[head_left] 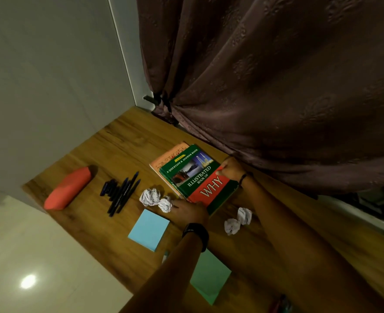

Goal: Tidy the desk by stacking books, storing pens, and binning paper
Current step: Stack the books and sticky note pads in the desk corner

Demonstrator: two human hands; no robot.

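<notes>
Books [197, 177], two stacked on our counter [123, 143], sit between our hands: left hand [189, 211] grips the green book's near corner, right hand [230, 169] clasps its far edge, arms outstretched. We count four crumpled paper balls [150, 196], several pens [121, 192], one red pouch [68, 188].

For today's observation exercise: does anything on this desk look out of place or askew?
Four crumpled paper balls lie loose around the green book, which sits skewed on the orange book beneath.

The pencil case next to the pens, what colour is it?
The pencil case is orange-red, seen in the head view.
</notes>
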